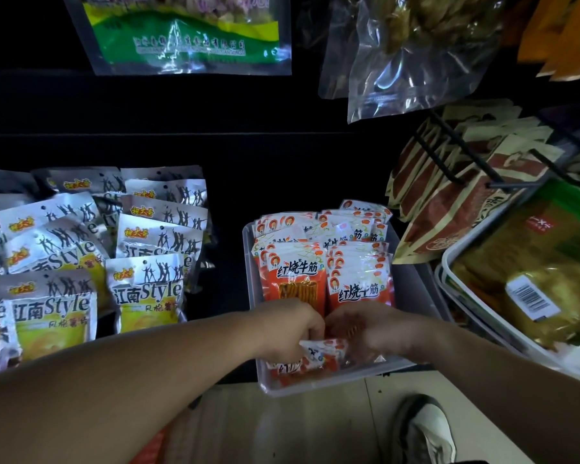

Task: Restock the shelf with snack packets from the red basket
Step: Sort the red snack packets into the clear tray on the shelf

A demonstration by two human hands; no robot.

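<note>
Head view shows both hands meeting over the near end of a grey tray, which sits on the dark shelf close to its front edge. The left hand has its fingers curled round a bundle of red-and-white snack packets. The right hand curls its fingers onto the bundle's right end, though blur hides how firm that hold is. The bundle lies low and tilted at the tray's near edge, just in front of two upright rows of the same packets that fill the tray back to its far edge. The red basket cannot be made out with any certainty.

The step in hand looks like seating this bundle at the front of the rows. To do it well, the person would likely square the packets between both hands first, since glossy film slips and fans out. The bundle should then stand upright with its printed faces toward the shelf's front edge, matching the rows. One hand could brace the front packets while the other eases the bundle into the near gap, so nothing topples forward over the tray's near edge. The yellow packets toward the shelf's left end need no touching.
</note>
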